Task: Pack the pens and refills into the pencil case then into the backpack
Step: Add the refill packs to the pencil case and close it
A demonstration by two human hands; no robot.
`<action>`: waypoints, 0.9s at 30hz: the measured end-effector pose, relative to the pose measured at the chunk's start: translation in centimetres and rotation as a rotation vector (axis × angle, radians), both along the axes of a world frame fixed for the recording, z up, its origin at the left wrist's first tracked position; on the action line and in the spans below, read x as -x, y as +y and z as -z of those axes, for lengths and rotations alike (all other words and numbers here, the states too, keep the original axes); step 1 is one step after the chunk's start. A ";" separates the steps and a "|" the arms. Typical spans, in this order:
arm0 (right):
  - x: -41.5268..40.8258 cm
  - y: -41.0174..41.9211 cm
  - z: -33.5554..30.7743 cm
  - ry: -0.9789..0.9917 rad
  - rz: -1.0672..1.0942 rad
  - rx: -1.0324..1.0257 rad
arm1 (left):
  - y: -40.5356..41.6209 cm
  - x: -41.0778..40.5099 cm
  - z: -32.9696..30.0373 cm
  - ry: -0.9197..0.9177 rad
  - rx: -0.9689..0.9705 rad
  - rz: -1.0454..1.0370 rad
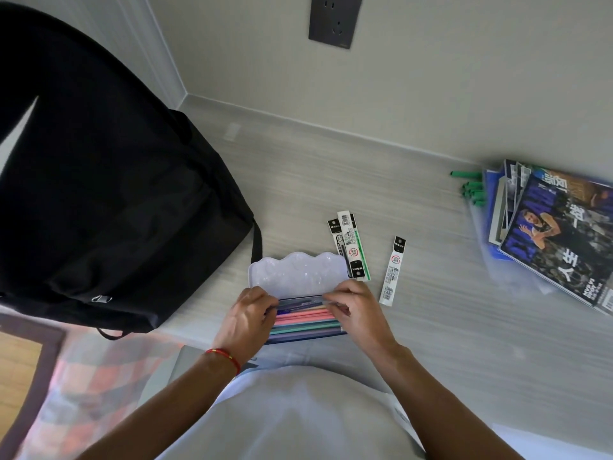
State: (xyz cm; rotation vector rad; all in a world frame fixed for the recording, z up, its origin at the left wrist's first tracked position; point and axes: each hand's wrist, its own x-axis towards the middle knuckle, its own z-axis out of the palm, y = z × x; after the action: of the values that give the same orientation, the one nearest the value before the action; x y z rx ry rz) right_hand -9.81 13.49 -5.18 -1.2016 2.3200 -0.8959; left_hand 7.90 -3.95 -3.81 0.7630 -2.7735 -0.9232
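An open pencil case lies on the desk right in front of me, its pale lilac lid [297, 272] folded back. Several pens [303, 318] in pink, teal and purple lie side by side in its tray. My left hand [247, 318] rests on the left end of the pens. My right hand [353, 308] pinches the right end of the pens at the tray's edge. Refill packs [350, 247] lie stacked just beyond the lid's right corner, and one more refill pack [392, 272] lies apart to the right. A black backpack [109, 194] stands at the left.
A pile of magazines [557, 234] sits at the right edge of the desk, with several green pens [472, 190] beside it. A wall socket [333, 19] is on the wall behind. A checked cloth [99, 380] shows at lower left.
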 end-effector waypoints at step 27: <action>9.6 -0.7 -0.6 -0.087 0.619 -0.520 | 0.3 0.9 -2.4 -0.028 -0.016 -0.037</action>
State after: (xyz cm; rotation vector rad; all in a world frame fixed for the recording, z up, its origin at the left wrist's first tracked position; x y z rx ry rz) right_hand -19.41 12.81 -4.59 -0.2295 2.6517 -0.4389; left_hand 7.03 -3.61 -1.44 0.8322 -2.7691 -0.9360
